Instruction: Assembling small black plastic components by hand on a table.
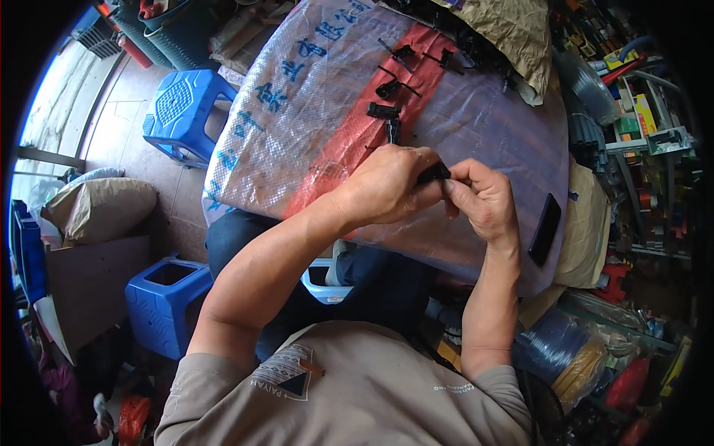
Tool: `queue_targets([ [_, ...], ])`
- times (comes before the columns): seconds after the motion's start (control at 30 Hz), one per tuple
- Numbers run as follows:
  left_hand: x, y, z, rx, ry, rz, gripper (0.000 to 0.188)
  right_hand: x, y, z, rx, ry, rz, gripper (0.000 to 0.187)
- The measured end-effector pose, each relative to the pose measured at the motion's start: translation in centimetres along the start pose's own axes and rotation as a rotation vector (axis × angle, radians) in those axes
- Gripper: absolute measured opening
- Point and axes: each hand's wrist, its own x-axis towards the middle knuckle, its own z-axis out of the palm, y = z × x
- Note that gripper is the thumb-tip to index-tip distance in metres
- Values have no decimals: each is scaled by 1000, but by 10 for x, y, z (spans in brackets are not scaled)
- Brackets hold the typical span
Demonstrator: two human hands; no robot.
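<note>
Above the table's near half, both my hands meet around a small black plastic part (433, 174). My left hand (388, 184) is closed round it from the left. The fingers of my right hand (483, 197) pinch at its right end, and how much of it they cover I cannot tell. Just beyond my left hand lie similar black parts with thin arms: an upright-looking piece (393, 131), a short block (383, 111), and further ones (388, 88) on the red stripe. The table cover (297, 141) is a woven plastic sheet with blue writing.
A black phone (545, 229) lies at the table's right edge. Brown paper sacking (513, 37) and more black parts sit at the far edge. Blue stools (178, 111) stand to the left. Crowded shelves (639, 126) line the right, with wrapped coils (558, 349) below. A basin (327, 286) is under the table edge.
</note>
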Motion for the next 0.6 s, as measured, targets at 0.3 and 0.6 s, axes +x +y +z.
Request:
queue_targets([
  [0.3, -1, 9, -69, -416, 134, -262, 27, 61, -29, 20, 2, -98, -149, 14],
  [0.6, -50, -106, -232, -139, 1292, -195, 25, 132, -3, 52, -960, -69, -398, 28],
])
